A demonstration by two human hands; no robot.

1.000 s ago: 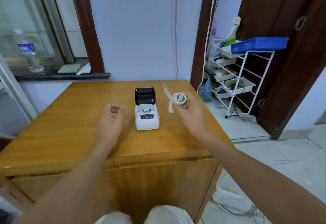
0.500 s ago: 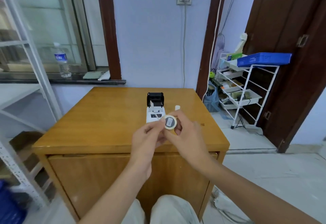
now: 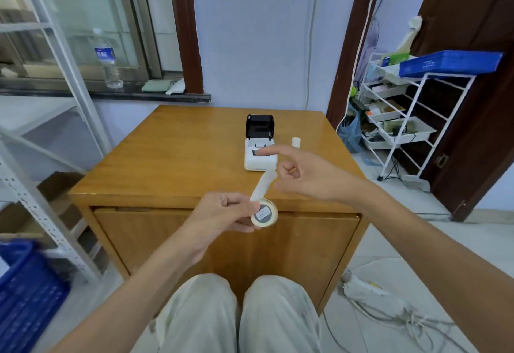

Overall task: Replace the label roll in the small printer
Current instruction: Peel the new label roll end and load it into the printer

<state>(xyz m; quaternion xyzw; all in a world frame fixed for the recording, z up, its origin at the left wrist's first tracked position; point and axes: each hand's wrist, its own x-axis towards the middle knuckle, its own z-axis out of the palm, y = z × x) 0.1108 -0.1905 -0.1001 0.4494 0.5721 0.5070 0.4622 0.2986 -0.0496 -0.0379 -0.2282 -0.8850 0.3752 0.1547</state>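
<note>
Possession of the label roll (image 3: 264,212) has passed from your right hand to your left hand (image 3: 222,215), whose fingers (image 3: 244,208) now pinch its edge in front of the desk (image 3: 178,158), above your knees. Your right hand (image 3: 308,177) has let go of the roll body and its fingers seem to pinch the loose tail of tape (image 3: 262,184), index finger stretched toward the printer (image 3: 260,155); the exact contact is hard to make out. That looks like the free end being drawn out for feeding. The roll is small, white, with a grey core label facing you. The printer stands with its black lid (image 3: 260,127) raised, and a white core (image 3: 296,141) stands just beside it.
</note>
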